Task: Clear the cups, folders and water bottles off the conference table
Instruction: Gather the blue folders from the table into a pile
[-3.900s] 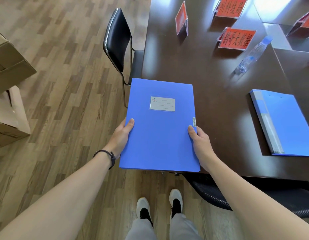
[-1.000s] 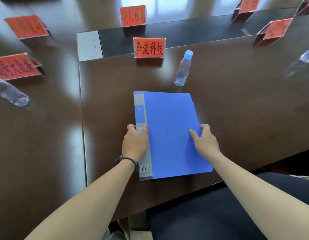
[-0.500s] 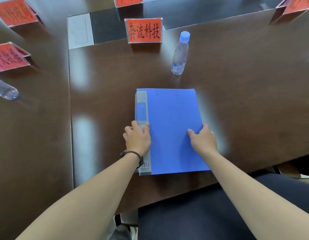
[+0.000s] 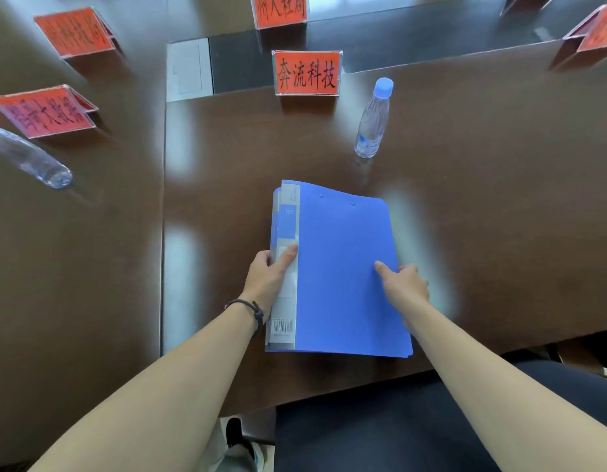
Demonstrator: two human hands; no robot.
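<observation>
Both hands [image 4: 268,274] [image 4: 405,284] grip the blue folders [image 4: 342,267], seemingly two stacked, with fingers curled underneath unseen.

folders [image 4: 342,267] near table [image 4: 499,216] edge, bottle [image 4: 371,120] behind; name card [image 4: 307,73] farther back

Red name placards stand across the dark brown worktop [image 4: 482,199]: one reading 奔流科技 [image 4: 307,73] dead centre, two more tilted at the left [image 4: 45,112] [image 4: 75,32]. A grey panel [image 4: 189,68] sits inset beside a black strip, and a dark chair seat [image 4: 380,434] shows at the near edge.
</observation>
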